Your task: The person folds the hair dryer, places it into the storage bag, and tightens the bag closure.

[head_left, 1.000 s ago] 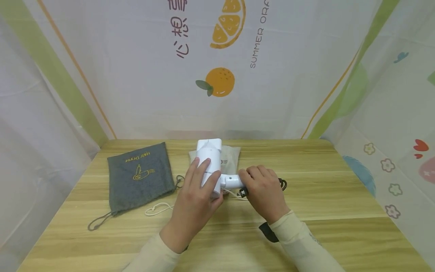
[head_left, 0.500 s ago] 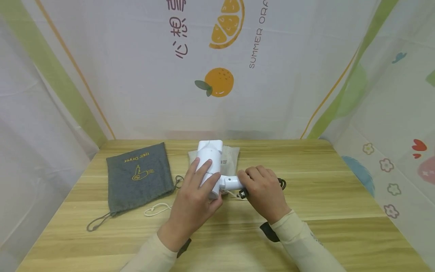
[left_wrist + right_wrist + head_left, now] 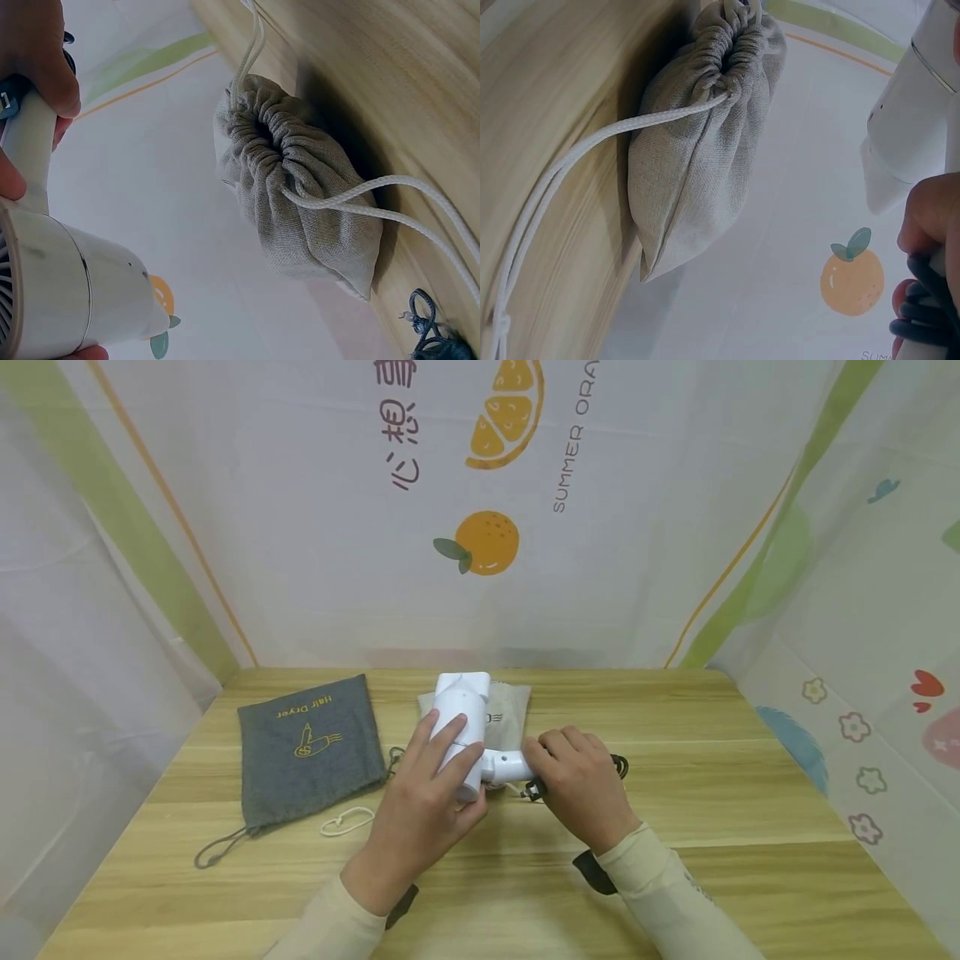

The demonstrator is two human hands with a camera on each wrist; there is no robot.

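Note:
A white hair dryer (image 3: 460,706) is held up by both hands, nozzle pointing away from me. My left hand (image 3: 420,797) grips its barrel with fingers spread over the top and the thumb near the rear end. Around the handle curls my right hand (image 3: 581,787), also holding the black cord (image 3: 922,322) wound there; a plug (image 3: 534,789) sticks out beside the fingers. Behind and below the dryer a plump beige drawstring pouch (image 3: 512,714) sits on the table, partly covered in the head view. Both wrist views show its gathered mouth cinched, with white cords trailing.
On the left of the wooden table (image 3: 720,793) lies a flat dark grey drawstring bag (image 3: 307,756) printed "Hair Dryer". A loop of white cord (image 3: 347,821) lies near my left hand. A printed white curtain (image 3: 315,552) stands behind the table.
The hair dryer has come slightly down toward me, its barrel tilting a little. My left hand has shifted slightly with it; my right hand keeps its hold on the handle.

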